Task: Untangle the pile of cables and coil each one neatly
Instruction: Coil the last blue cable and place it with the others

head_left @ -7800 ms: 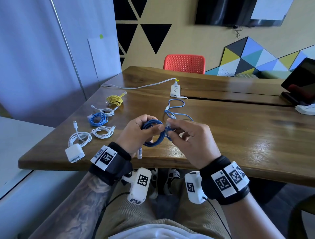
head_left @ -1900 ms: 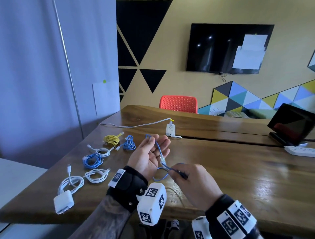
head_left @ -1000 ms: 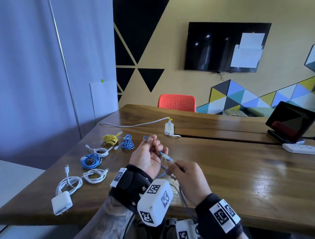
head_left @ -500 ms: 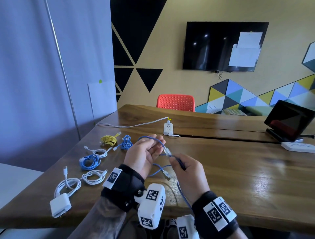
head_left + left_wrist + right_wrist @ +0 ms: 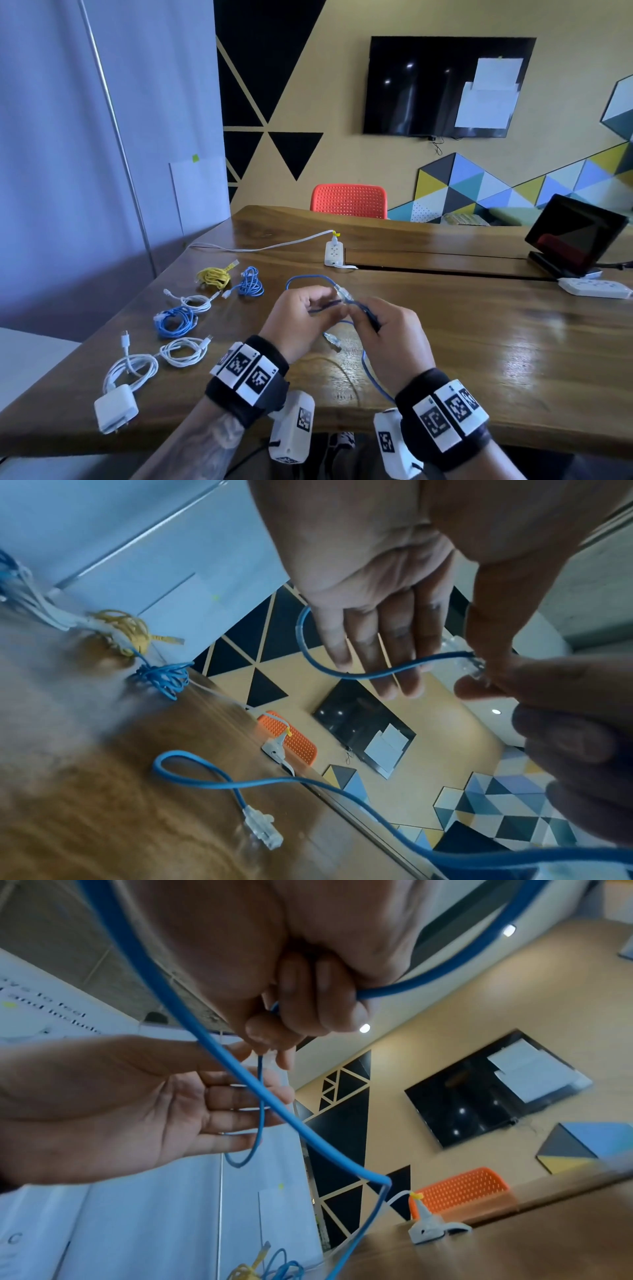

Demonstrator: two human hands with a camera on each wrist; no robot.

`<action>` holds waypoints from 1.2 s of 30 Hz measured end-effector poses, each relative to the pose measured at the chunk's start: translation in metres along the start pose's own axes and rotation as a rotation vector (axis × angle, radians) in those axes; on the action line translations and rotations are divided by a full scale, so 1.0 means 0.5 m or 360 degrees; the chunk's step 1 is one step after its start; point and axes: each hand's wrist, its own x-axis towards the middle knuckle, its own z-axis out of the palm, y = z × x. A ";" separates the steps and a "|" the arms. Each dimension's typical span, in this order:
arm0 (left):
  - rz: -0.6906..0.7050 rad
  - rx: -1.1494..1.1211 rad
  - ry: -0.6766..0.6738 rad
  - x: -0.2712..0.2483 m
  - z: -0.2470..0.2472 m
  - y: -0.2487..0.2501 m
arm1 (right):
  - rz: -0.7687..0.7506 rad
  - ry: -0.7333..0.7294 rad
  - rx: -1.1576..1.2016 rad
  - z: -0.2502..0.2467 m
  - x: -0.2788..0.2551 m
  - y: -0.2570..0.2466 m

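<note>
On the worktop (image 5: 479,342) at left lie six finished coils (image 5: 178,318). One blue cable (image 5: 359,674) remains, barely started: the left hand (image 5: 298,318) lies open with a first loop round its straight fingers, while the right hand (image 5: 383,329) pinches the cable near its plug; the other end trails loose.

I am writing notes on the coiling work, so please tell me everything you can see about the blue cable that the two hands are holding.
The blue cable is a thin, round, flexible cord, plastic-looking, with clear plug ends. It is not yet coiled. The right hand pinches it near one clear plug. From there it arcs in a loop across the straight fingers of the left hand. The other clear plug lies on the wooden table. A long stretch hangs toward the near table edge.
</note>
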 end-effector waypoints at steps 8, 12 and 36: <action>0.0123 0.0403 -0.0078 -0.004 -0.003 0.006 | -0.0186 -0.0053 -0.0322 0.001 -0.004 0.007; 0.0147 0.0460 -0.0012 -0.005 0.005 0.003 | -0.0292 -0.0001 -0.0395 0.007 -0.003 0.003; -0.0028 -0.0280 0.0247 0.007 -0.005 0.008 | 0.0158 0.0033 -0.0017 0.002 0.014 -0.011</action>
